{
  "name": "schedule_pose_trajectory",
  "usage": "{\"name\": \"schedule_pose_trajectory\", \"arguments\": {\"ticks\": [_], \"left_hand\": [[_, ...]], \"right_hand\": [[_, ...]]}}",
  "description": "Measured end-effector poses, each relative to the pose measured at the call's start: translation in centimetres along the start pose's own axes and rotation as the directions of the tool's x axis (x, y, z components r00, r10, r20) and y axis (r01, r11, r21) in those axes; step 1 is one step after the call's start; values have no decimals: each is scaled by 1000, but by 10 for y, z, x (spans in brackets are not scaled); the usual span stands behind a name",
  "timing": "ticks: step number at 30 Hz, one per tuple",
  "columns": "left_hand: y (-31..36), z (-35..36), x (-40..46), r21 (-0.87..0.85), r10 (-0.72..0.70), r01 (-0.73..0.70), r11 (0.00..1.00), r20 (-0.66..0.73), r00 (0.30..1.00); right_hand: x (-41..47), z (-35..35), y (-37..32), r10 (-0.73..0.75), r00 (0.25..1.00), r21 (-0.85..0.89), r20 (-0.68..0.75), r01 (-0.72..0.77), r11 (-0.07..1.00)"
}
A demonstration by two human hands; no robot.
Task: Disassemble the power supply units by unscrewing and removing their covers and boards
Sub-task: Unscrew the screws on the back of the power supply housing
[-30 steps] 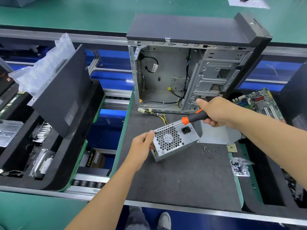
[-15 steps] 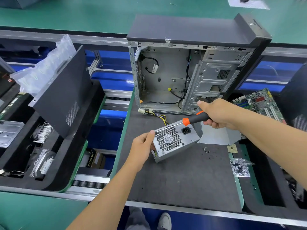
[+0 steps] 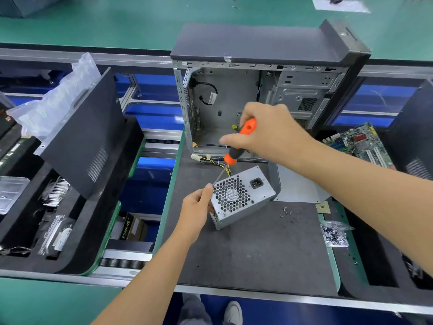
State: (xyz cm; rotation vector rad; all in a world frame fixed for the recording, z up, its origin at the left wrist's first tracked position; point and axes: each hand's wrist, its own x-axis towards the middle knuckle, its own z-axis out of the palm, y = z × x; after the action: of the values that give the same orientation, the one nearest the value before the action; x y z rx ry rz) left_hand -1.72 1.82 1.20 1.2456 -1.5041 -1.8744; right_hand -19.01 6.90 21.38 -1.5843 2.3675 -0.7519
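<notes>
A silver power supply unit (image 3: pixel 243 195) with a honeycomb fan grille and a black socket sits tilted on the dark mat (image 3: pixel 257 254). My left hand (image 3: pixel 195 207) grips its left edge, thumb near the top left corner. Higher up, my right hand (image 3: pixel 264 130) holds an orange and black screwdriver (image 3: pixel 236 146) nearly upright. Its tip rests at the unit's top left corner by my left thumb. Yellow and black wires (image 3: pixel 218 161) run from behind the unit.
An open, gutted computer case (image 3: pixel 257 90) stands behind the unit. A loose metal cover (image 3: pixel 297 186) lies to the right, with small screws (image 3: pixel 287 212), a chip (image 3: pixel 322 207) and a bag of screws (image 3: pixel 334 233). A motherboard (image 3: pixel 360 144) is at far right. Black trays (image 3: pixel 70 184) fill the left.
My right hand has risen and swung the screwdriver from lying across the unit's top to nearly upright, its tip now at the top left corner. The unit has turned slightly.
</notes>
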Motion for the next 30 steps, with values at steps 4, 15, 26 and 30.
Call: {"name": "schedule_pose_trajectory", "arguments": {"ticks": [4,15,26,30], "left_hand": [[-2,-1,1,-40,-9,10,999,29,1000],[-6,-3,8,-117,-53,58,991,39,998],[0,0,7,-129,-110,113,985,33,993],[1,-2,8,-143,-121,124,982,27,992]], "right_hand": [[2,5,-34,-143,987,-260,66,156,953],[19,15,-87,-184,946,-587,265,310,748],[28,9,-101,-87,903,-584,420,343,736],[27,7,-100,-74,879,-625,472,392,675]]}}
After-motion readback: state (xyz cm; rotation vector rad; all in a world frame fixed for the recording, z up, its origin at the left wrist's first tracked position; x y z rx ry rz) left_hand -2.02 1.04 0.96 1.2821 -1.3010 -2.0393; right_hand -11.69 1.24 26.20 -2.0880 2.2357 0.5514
